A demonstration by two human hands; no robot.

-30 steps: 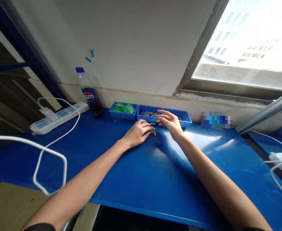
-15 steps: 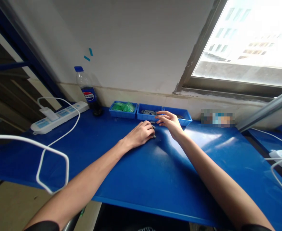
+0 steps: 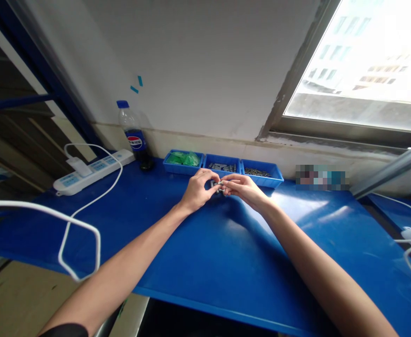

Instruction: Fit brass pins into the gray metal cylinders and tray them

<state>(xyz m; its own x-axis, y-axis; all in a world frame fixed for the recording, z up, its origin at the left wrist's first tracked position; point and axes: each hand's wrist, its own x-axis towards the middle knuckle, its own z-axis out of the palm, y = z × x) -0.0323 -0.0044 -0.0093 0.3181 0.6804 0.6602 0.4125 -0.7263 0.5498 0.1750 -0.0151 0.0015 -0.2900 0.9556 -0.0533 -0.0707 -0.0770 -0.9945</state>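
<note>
My left hand (image 3: 197, 191) and my right hand (image 3: 245, 191) meet tip to tip above the blue table. Between their pinched fingertips is a small grey piece (image 3: 220, 183), too small to make out its kind. Several like pieces lie on the table under the fingers, partly hidden. Just behind the hands, a blue bin (image 3: 222, 171) holds many short grey pieces. The blue bin (image 3: 265, 180) to its right contains thin, dark metal parts that look like screws.
A third blue bin (image 3: 177, 168) holds green plastic packets (image 3: 183, 158). Left of it stand a cola bottle (image 3: 135, 138) and a white power strip (image 3: 96, 171). A white cable (image 3: 98, 194) loops over the table's left side. The wall and window (image 3: 359, 84) rise behind.
My left hand has lifted off the table pieces with one in its fingertips. My right hand has come down and left from beside the bins to meet it. The view has shifted slightly.
</note>
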